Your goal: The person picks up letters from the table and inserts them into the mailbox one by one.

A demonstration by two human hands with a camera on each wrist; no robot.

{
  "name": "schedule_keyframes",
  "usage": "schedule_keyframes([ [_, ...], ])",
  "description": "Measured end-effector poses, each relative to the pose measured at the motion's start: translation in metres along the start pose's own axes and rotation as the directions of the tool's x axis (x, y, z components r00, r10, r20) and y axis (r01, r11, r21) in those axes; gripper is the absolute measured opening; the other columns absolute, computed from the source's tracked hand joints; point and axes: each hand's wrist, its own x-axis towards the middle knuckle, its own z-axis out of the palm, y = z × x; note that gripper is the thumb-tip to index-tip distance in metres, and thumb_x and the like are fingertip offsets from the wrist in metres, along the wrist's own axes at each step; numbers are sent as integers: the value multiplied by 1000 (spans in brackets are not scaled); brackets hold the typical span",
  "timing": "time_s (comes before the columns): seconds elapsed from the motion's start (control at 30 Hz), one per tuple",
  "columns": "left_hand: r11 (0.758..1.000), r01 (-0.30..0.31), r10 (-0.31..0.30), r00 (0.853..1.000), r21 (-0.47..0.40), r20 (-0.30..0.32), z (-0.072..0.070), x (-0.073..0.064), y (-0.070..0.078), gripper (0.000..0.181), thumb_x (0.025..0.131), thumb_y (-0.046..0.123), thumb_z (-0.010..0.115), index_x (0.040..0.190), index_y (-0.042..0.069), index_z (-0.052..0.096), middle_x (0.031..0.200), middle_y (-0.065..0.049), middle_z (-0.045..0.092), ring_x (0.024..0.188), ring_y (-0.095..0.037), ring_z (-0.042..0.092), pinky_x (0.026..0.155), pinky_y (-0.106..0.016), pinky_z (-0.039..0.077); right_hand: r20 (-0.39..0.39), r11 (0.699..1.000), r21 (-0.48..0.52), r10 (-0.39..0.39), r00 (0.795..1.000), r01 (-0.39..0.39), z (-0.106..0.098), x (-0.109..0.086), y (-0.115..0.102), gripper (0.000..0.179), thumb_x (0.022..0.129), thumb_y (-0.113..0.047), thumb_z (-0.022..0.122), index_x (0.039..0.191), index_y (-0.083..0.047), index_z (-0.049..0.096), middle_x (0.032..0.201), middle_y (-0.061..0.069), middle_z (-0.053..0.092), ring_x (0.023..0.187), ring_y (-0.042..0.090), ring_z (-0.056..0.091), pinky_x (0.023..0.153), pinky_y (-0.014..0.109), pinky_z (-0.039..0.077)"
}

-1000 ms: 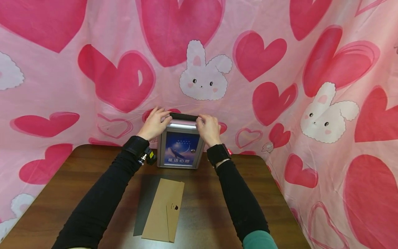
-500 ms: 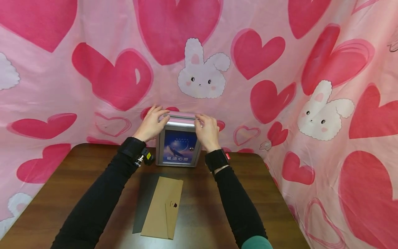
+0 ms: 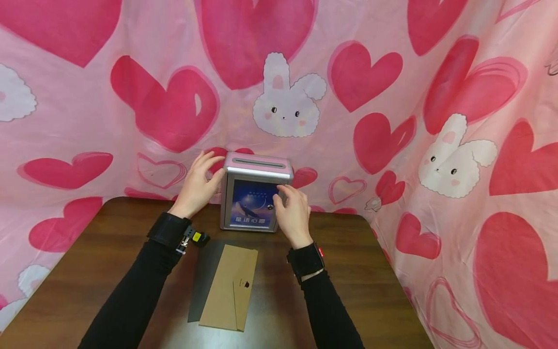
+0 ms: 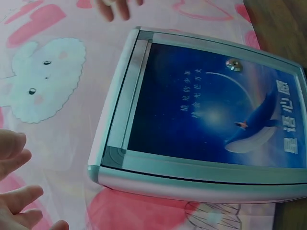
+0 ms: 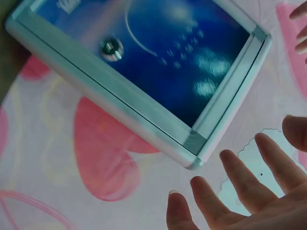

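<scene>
brown rectangular paper envelope point(image 3: 228, 288) lay nearer than all fingers | right hand point(image 3: 294, 213): fingers were apart | left hand point(image 3: 196, 188): fingers were apart | upright silver-framed pink box point(image 3: 253, 196) with blue front stood between both hands' fingers, just clear

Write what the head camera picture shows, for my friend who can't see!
A left hand and a right hand hover by a box with a slot on top, at the back of a table. In front lie a tan envelope and, along its left edge, a dark sheet; behind hangs a pink cloth with hearts and bunnies.
</scene>
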Motion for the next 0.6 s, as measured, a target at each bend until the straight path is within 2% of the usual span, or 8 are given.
schedule_keyframes([
  [0.17,1000,28,-28,1000,-11,4,0,-23,-15,38,95,20,57,129,4,56,145,-21,37,140,-38,20,108,-62,18,67,997,23,78,995,-79,4,-31,9,33,92,-30,60,123,-19,63,130,4,58,125,29,44,90,54,33],
  [0.33,993,116,-116,993,16,10,2,-44,-40,35,96,20,56,127,5,57,142,-21,37,132,-39,30,103,-62,26,167,988,12,148,975,-152,9,-56,15,38,92,-34,60,128,-20,60,131,4,58,123,32,47,91,58,34],
  [0.47,986,162,-164,984,27,68,9,-60,-56,37,97,23,54,128,2,55,140,-24,36,131,-43,30,102,-63,26,223,980,-26,200,954,-200,12,-75,22,41,92,-36,60,129,-19,58,130,4,59,123,32,48,92,59,35],
  [0.6,981,193,-195,970,33,142,24,-79,-68,37,96,23,55,128,2,54,140,-25,35,130,-44,30,103,-63,25,263,967,-59,254,931,-247,15,-98,30,43,91,-38,61,128,-19,58,129,5,59,121,31,51,91,59,37],
])
